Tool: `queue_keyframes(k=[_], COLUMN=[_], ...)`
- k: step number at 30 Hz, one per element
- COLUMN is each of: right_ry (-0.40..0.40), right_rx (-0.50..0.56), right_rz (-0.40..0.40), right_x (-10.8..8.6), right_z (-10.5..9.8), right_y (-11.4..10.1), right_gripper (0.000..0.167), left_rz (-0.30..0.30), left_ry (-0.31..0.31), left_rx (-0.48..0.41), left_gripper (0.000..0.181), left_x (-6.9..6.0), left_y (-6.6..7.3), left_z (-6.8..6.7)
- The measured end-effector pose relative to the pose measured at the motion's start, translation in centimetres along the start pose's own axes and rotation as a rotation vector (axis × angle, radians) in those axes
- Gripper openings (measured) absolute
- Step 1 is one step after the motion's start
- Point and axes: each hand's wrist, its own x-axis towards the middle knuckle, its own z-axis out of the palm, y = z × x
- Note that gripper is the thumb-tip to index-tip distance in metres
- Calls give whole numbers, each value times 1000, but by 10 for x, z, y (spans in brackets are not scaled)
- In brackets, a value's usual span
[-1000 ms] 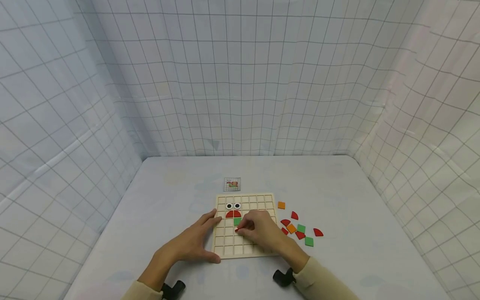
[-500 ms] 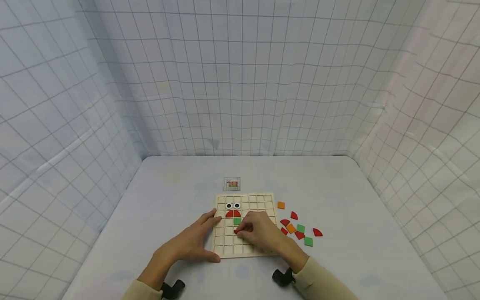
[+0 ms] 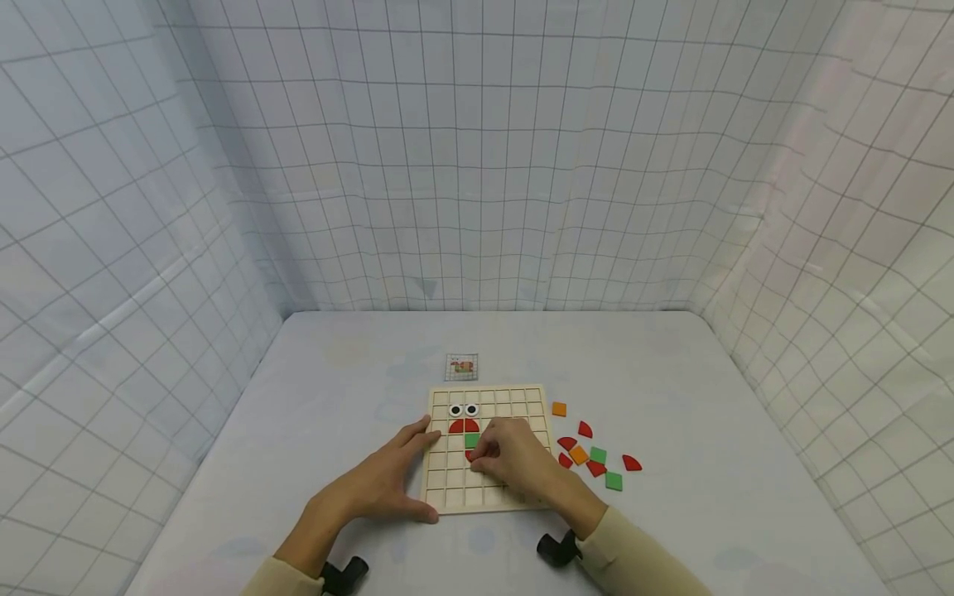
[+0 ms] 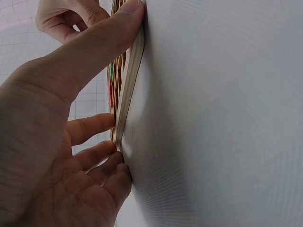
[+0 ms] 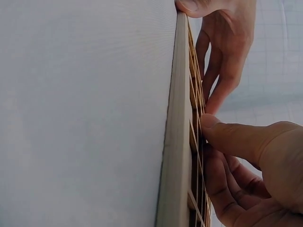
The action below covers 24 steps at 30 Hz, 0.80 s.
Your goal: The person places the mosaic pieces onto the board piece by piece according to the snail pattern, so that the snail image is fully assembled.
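A light wooden grid board (image 3: 457,497) lies flat on the table. Set in its cells are two eye tiles (image 3: 464,410), two red quarter-circle tiles (image 3: 464,425) and, below them, a green square tile (image 3: 472,441). My right hand (image 3: 514,459) reaches over the board, thumb and fingertips together on another red quarter-circle tile (image 3: 469,455) at the cell under the green one; fingers cover most of it. My left hand (image 3: 383,480) lies spread along the board's left side, thumb (image 4: 128,16) on the near corner and fingertips touching the left edge.
Right of the board lie loose tiles: orange squares (image 3: 559,409), green squares (image 3: 614,481) and several red quarter circles (image 3: 632,463). A small picture card (image 3: 461,367) lies behind the board. Grid-patterned white curtains (image 3: 477,165) enclose the table's back and sides.
The red tile under the right fingertips has turned and shifted slightly up toward the green tile, and its curved edge now shows. The left hand stays in place.
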Motion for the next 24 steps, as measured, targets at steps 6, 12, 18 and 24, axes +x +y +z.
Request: queue_keyframes(k=[6,12,18,24], right_ry=[-4,-12,8,63], right_rx=[10,10,-12,-43], right_rz=[15,15,24,31], right_x=[1,-2,-10,-19], right_z=[0,-1,-7,-19], right_y=[1,3,4,12], right_gripper=[3,6,5,6], left_rz=[2,34,63,48], left_ry=[2,21,50,35], left_rx=[9,30,75,78], left_gripper=[126,132,137,136], left_x=[1,1,1,2], left_y=[-1,0,2,6], left_z=[0,2,4,4])
